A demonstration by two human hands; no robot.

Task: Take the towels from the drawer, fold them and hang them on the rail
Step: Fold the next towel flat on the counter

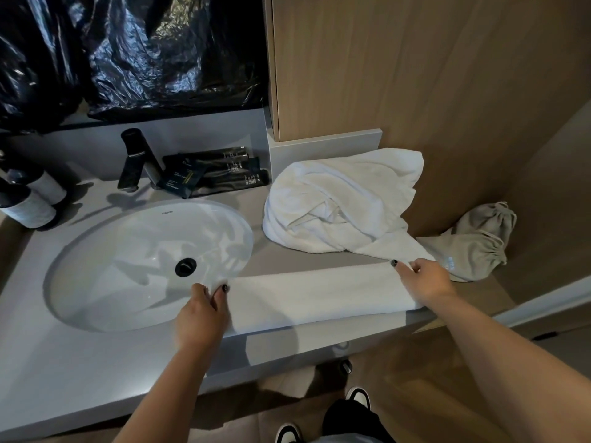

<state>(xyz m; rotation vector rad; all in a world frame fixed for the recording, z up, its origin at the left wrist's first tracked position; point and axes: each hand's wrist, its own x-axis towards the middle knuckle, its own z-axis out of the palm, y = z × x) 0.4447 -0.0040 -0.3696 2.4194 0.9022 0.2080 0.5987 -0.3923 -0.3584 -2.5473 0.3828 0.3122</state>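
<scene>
A white towel lies folded into a long narrow strip on the grey counter, right of the sink. My left hand pinches its left end at the basin's rim. My right hand grips its right end. A second white towel lies crumpled in a heap behind the strip, against the wooden wall. No drawer or rail is in view.
An oval white sink with a black drain takes the counter's left half. Behind it stand a black tap, dark toiletry packets and two bottles. A grey drawstring bag lies at the right. Black plastic covers the mirror.
</scene>
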